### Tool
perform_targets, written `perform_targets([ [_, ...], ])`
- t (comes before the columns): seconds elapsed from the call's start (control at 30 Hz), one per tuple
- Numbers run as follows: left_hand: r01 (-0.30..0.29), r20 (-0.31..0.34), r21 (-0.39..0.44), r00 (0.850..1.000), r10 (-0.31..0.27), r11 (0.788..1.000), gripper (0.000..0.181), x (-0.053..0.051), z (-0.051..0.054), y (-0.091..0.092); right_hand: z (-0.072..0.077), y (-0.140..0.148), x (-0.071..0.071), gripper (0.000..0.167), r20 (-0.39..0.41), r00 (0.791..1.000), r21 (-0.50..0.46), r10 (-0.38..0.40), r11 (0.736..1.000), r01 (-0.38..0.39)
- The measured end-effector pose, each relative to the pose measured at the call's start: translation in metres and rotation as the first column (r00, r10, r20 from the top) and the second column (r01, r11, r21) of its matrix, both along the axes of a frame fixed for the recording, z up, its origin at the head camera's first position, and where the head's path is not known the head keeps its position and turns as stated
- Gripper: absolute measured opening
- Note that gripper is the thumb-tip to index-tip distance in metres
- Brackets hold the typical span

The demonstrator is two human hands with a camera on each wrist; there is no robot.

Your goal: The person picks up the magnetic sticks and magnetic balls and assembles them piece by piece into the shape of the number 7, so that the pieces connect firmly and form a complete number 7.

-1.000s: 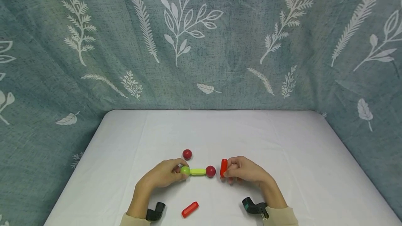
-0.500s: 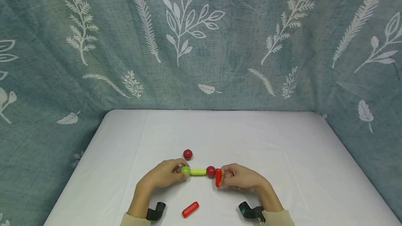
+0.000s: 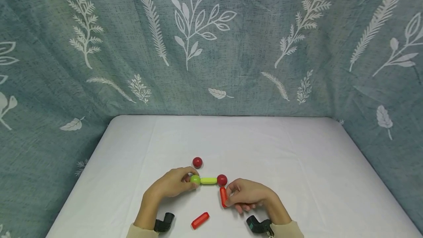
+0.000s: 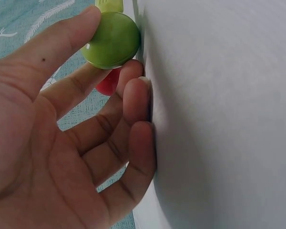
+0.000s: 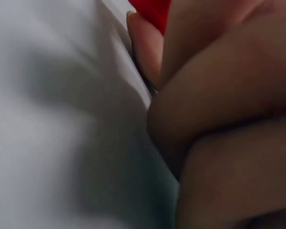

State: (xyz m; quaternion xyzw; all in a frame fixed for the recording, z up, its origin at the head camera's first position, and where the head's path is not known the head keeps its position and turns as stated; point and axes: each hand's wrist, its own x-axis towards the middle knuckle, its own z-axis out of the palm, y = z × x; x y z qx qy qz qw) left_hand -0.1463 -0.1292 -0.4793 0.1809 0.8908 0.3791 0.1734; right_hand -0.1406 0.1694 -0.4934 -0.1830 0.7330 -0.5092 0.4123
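In the head view my left hand [image 3: 172,183] pinches a green ball [image 3: 195,180] between thumb and fingers; the left wrist view shows the grip on this ball [image 4: 113,40] closely. A yellow-green rod [image 3: 208,181] runs from it to a dark red ball [image 3: 222,180], all in one line on the table. Between thumb and forefinger my right hand [image 3: 250,194] holds a red rod [image 3: 223,197]. The rod's far end lies at the near side of the dark red ball; whether they are joined I cannot tell. In the right wrist view fingers cover most of this rod [image 5: 152,10].
A second dark red ball [image 3: 197,162] sits just beyond the green ball. Another red rod [image 3: 200,220] lies slantwise nearer the front, between the forearms. The white table [image 3: 264,139] reaches back to a leaf-patterned green cloth [image 3: 251,83].
My right hand has brought the red rod leftward and nearer to me, from right of the dark red ball to its near side. The left hand and the green ball have stayed in place.
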Motion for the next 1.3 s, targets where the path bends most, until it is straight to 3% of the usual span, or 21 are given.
perform_targets([
  [0.33, -0.011, -0.006, -0.001, 1.0, 0.011, 1.0, 0.026, -0.0003, 0.002, 0.0015, -0.0016, -0.004, -0.0015, 0.016, 0.061, 0.998, -0.065, -0.022, 0.998, 0.026],
  [0.67, -0.013, -0.003, -0.001, 1.0, 0.013, 1.0, 0.026, -0.0006, 0.0018, 0.0011, -0.0034, -0.0076, -0.0029, 0.019, 0.04, 0.999, -0.061, -0.037, 0.997, 0.039],
  [1.3, -0.018, -0.006, -0.011, 1.0, 0.018, 1.0, 0.027, -0.0008, -0.0009, 0.0023, -0.0055, -0.0064, -0.0032, 0.028, 0.052, 0.998, -0.158, -0.027, 0.987, 0.034],
])
